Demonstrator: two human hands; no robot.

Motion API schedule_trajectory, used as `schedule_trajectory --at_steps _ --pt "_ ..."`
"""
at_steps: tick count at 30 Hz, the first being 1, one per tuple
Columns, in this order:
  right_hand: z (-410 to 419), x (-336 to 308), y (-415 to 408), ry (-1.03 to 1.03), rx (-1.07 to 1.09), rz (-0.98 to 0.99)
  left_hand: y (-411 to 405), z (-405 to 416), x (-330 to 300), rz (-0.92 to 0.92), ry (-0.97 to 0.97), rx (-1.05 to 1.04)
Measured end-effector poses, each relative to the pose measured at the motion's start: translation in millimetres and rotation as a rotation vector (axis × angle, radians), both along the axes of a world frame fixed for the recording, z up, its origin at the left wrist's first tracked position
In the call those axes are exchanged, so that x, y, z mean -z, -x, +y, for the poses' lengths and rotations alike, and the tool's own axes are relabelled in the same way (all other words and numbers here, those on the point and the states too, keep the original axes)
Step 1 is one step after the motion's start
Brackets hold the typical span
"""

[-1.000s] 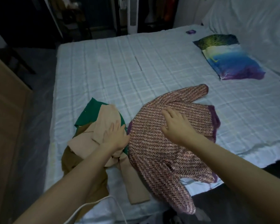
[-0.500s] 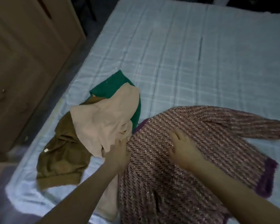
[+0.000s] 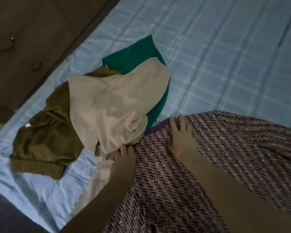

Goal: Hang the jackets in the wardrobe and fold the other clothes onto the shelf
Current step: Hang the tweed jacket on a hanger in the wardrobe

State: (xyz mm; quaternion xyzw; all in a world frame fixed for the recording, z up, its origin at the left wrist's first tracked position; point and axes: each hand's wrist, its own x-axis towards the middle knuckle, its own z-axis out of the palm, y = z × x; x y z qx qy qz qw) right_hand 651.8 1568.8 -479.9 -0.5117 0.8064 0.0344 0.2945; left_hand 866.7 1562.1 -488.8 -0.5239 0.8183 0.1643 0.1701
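Fingers (image 3: 179, 125) flat on the tweed jacket (image 3: 225, 157), gripping nothing.
Your right hand (image 3: 181, 140) slid to its purple edge; left hand (image 3: 123, 163) open too. Still smoothing, so hanging's next.

Both bare forearms reached forward from the lower edge of the view. The left hand (image 3: 124, 161) lay palm down, its fingers bent at the tips and pressing downward. The right hand (image 3: 181, 137) lay flat, palm down, with straight fingers slightly spread
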Motion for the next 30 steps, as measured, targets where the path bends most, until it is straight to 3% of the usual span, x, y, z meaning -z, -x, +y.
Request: schedule_trajectory --at_steps 6,10,15,20,24,26,30 --pt "-28 7 22 -0.097 -0.086 0.02 -2 -2 7 0.102 -0.005 -0.125" --pt "-21 4 12 -0.131 -0.026 0.096 -8 -4 6 0.208 -0.042 -0.146" --pt "18 -15 6 -0.084 -0.001 0.172 -15 4 -2 0.134 -0.127 -0.082" --pt "64 -51 20 0.038 -0.03 0.16 -9 27 -34 0.199 -0.238 0.009" --pt "88 -95 30 0.143 -0.057 0.155 3 40 -65 0.374 -0.293 0.036" --pt "91 -121 32 0.239 -0.071 0.144 13 42 -89 0.354 -0.332 0.073" --pt "90 -166 24 0.475 0.168 0.096 35 57 -143 0.482 -0.418 0.181"
